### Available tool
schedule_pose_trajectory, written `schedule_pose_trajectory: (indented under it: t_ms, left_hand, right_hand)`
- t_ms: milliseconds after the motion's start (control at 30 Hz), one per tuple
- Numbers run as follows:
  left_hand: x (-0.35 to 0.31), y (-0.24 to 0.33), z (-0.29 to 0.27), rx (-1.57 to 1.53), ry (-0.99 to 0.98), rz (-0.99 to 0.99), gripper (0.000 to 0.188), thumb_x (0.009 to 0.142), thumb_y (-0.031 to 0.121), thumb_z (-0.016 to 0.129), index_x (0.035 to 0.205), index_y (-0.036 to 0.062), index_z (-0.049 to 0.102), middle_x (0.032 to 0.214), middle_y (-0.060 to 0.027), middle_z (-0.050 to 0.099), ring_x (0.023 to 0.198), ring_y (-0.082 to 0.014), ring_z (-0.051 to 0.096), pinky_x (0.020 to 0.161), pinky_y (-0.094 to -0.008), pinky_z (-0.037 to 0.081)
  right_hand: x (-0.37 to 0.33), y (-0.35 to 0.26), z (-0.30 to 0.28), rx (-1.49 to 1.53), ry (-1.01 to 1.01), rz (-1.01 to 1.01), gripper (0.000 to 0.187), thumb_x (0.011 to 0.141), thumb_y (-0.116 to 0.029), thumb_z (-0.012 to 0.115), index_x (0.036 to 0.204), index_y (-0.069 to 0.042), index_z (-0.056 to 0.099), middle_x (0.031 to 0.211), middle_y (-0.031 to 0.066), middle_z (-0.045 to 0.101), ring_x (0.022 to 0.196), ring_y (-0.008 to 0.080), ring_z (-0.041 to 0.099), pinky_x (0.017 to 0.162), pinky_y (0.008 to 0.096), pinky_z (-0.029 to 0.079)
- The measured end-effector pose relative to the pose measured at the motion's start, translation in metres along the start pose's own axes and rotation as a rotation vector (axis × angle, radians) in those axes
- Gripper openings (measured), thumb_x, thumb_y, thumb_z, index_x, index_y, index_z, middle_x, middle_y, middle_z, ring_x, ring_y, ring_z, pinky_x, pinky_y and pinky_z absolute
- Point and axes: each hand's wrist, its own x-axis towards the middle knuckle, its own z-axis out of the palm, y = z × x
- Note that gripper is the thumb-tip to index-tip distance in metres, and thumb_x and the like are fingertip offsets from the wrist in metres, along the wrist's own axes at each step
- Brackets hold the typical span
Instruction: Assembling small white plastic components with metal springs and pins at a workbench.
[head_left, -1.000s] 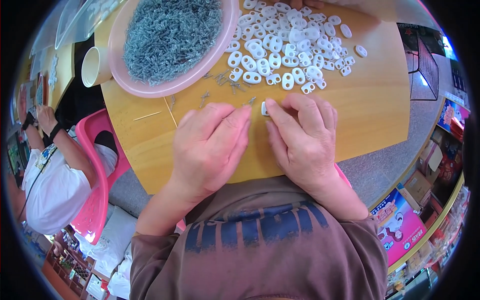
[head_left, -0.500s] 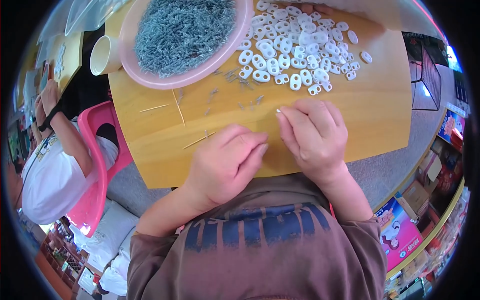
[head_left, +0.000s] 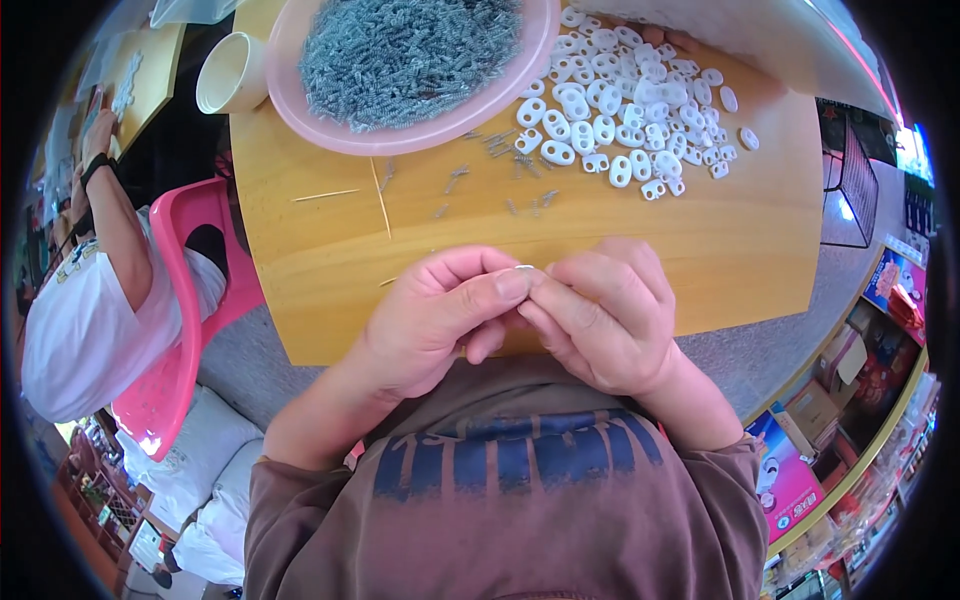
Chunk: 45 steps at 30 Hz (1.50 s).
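White plastic piece (head_left: 524, 267) shows as little more than a pale sliver at your fingertips, above the near side of a wooden table (head_left: 720, 255); your fingers cover the rest, so its full shape cannot be made out. Your right hand (head_left: 610, 315) is pinched narrow on it, thumb and forefinger drawn together. Your left hand (head_left: 430, 320) meets it there, thumb close against the sliver and the other fingers curled beneath; whether it grips the piece too, or hides something small, cannot be told.

Beyond your hands, loose metal springs (head_left: 517, 158) lie scattered, too fine to count with confidence. To their right spreads a heap of white oval pieces (head_left: 620, 172), many with two holes, overlapping so that those underneath are partly hidden. A pink basin (head_left: 290, 100) of springs is cut off by the upper edge, beside a cream cup (head_left: 252, 72). Two wooden sticks (head_left: 325, 195) lie in plain sight below the basin; only the tip of another stick (head_left: 389, 282) emerges beside your left hand.

At the far edge, someone's fingers (head_left: 672, 38) are barely visible behind the heap, near a translucent sheet (head_left: 765, 45). At left, a co-worker in a white shirt (head_left: 70, 330) sits on a pink chair (head_left: 180, 330), hands blurred toward the dark rim.
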Motion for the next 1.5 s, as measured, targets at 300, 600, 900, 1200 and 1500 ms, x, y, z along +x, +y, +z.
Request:
schedule_pose_trajectory:
  t_ms: [300,600,900,1200,1500]
  left_hand:
    - [-0.014,0.008,-0.011,0.135,0.128,0.275,0.013,0.083,0.011,0.055,0.090,0.0010,0.059,0.077,-0.0054,0.059,0.050,-0.0057,0.046,0.044,-0.0163,0.036]
    - [-0.018,0.012,-0.014,0.157,0.174,0.342,0.015,0.082,0.011,0.054,0.090,-0.0004,0.059,0.077,-0.0064,0.060,0.048,-0.0059,0.045,0.044,-0.0168,0.036]
    - [-0.027,0.021,-0.012,0.223,0.121,0.347,0.017,0.083,0.010,0.053,0.094,-0.0016,0.060,0.079,-0.0062,0.059,0.053,-0.0055,0.047,0.047,-0.0169,0.038]
    - [-0.026,0.033,-0.005,0.283,0.130,0.432,0.016,0.083,0.010,0.053,0.093,-0.0019,0.059,0.077,-0.0055,0.058,0.054,-0.0047,0.047,0.048,-0.0162,0.037]
    - [-0.021,0.038,-0.014,0.330,0.133,0.594,0.017,0.084,0.011,0.053,0.093,-0.0017,0.058,0.075,-0.0041,0.058,0.053,-0.0038,0.046,0.048,-0.0155,0.037]
  right_hand:
    - [0.018,0.010,0.009,-0.067,-0.004,0.211,0.021,0.062,-0.004,0.066,0.083,-0.003,0.061,0.077,0.0067,0.053,0.067,0.0220,0.050,0.058,0.0301,0.038]
    - [0.020,0.010,0.025,-0.246,-0.094,0.251,0.023,0.059,-0.006,0.067,0.082,-0.004,0.061,0.081,0.0039,0.053,0.078,0.0207,0.049,0.069,0.0323,0.036]
    - [0.027,0.014,0.026,-0.422,-0.173,0.076,0.014,0.057,-0.003,0.063,0.068,-0.006,0.057,0.073,0.0021,0.051,0.068,0.0167,0.049,0.067,0.0297,0.036]
    - [0.031,0.026,0.030,-0.353,-0.178,-0.050,0.015,0.055,-0.003,0.061,0.065,-0.007,0.052,0.071,0.0021,0.048,0.061,0.0167,0.048,0.063,0.0297,0.037]
    - [0.029,0.025,0.030,-0.329,-0.158,-0.022,0.017,0.056,-0.002,0.062,0.071,-0.006,0.055,0.073,0.0027,0.051,0.064,0.0172,0.050,0.064,0.0306,0.037]
